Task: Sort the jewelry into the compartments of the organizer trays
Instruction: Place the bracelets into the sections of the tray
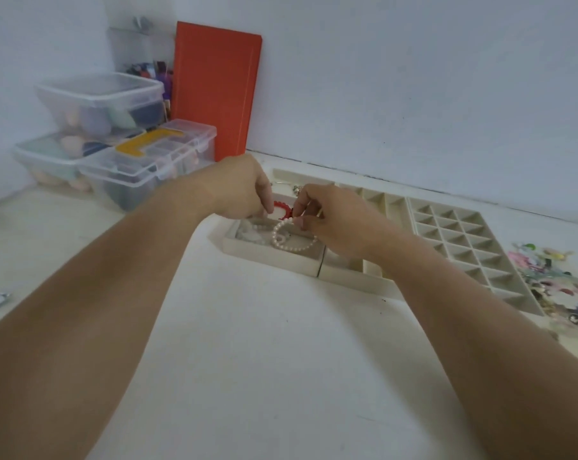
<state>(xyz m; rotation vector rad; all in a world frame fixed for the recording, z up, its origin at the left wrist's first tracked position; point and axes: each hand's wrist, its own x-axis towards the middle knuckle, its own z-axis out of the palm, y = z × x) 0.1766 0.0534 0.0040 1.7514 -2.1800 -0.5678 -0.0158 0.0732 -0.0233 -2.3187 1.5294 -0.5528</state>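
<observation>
Two hands meet over the left organizer tray (267, 258): the right hand (330, 224) pinches the top of a pearl bracelet (292, 239) whose loop droops into the tray's near compartment, while the left hand (244, 190) curls fingers down by a red beaded bracelet (282, 207), its grip hidden. Light, limp and slippery, the pearl strand looks best held by a few beads, lowered gently. Unsorted jewelry (553, 280) waits on the tabletop (264, 343) beyond the grid tray (463, 240).

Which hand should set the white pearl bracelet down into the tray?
Right. The right hand already pinches the white pearl bracelet, which hangs over the near compartment of the beige organizer tray. The left hand is beside the red bead bracelet.
</observation>
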